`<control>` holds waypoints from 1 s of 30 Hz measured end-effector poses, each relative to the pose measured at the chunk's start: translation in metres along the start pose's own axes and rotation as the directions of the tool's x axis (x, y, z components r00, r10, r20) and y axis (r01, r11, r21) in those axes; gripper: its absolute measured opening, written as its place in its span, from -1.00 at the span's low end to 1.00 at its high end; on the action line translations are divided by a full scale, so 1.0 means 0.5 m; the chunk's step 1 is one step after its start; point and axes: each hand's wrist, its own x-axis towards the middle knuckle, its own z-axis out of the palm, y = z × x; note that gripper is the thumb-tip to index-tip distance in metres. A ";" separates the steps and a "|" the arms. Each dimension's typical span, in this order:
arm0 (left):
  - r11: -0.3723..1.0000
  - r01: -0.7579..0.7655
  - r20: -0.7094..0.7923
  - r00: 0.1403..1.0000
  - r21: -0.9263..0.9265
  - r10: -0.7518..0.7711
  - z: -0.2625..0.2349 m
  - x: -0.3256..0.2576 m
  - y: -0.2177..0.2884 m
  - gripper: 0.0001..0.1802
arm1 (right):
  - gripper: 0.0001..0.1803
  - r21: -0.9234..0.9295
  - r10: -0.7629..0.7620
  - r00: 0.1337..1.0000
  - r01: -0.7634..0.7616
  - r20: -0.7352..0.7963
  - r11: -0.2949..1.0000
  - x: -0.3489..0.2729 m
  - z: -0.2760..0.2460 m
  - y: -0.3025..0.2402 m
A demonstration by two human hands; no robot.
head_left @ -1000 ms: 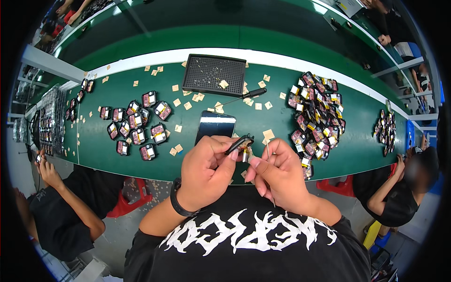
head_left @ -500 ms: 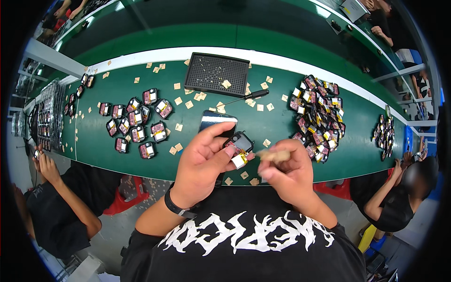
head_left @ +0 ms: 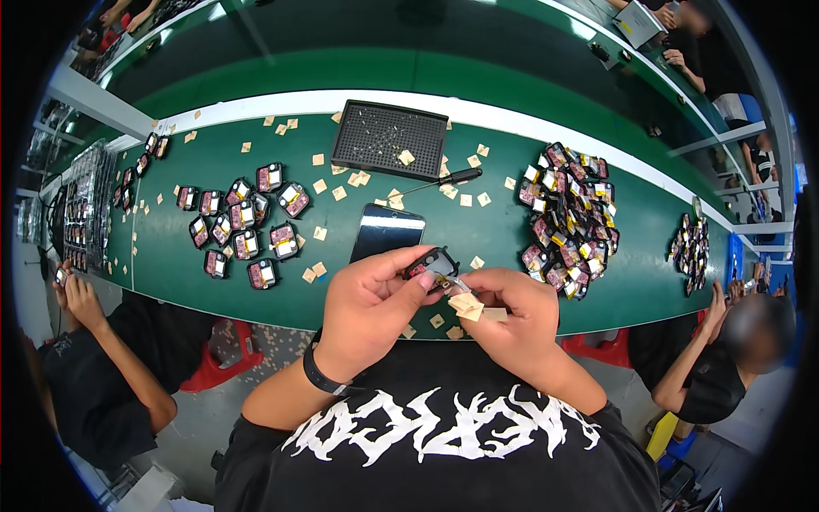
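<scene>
Close to my body, my left hand [head_left: 368,305] grips a small black device housing [head_left: 437,260] with electronics inside, the thumb pressed on its near face. My right hand [head_left: 522,314] is pinched at the housing's right side, its fingertips on or right beside a pale piece there. Several small tan paper squares [head_left: 466,305] stick out of that right hand below its fingers. What exactly its fingertips grip is hidden. Just beyond my hands lies a dark phone [head_left: 388,232], face up.
Open housings [head_left: 244,243] are spread on the green table at left; a large heap of them [head_left: 567,213] stands at right. Farther back are a black perforated tray [head_left: 358,145] and a screwdriver [head_left: 461,176]. Tan squares lie scattered. Co-workers sit on both sides.
My right hand has come left to the housing, and the tan squares in it now show plainly. The housing has turned and dropped slightly; its white piece is no longer plainly visible.
</scene>
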 end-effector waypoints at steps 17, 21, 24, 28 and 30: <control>0.998 0.018 0.029 0.999 0.062 -0.020 -0.002 0.000 -0.012 -0.63 | -0.81 0.068 0.007 1.000 -0.009 0.022 0.998 -0.001 0.011 0.028; 0.999 0.006 0.024 1.000 -0.031 -0.005 -0.001 -0.003 -0.015 -0.63 | -0.84 0.207 0.181 0.983 -0.184 0.037 0.961 -0.004 0.015 0.026; 0.999 -0.004 0.053 0.999 -0.037 0.006 -0.004 -0.003 -0.016 -0.63 | -0.87 0.380 0.311 0.949 -0.305 0.047 0.873 -0.010 0.021 0.027; 1.000 -0.017 0.116 0.993 0.004 0.017 -0.010 -0.010 -0.016 -0.62 | -0.92 0.525 0.390 0.919 -0.359 0.056 0.771 -0.016 0.014 0.044; 0.999 -0.025 0.113 0.993 -0.021 0.027 -0.011 -0.014 -0.018 -0.62 | -0.92 0.526 0.382 0.922 -0.354 0.057 0.774 -0.009 0.014 0.029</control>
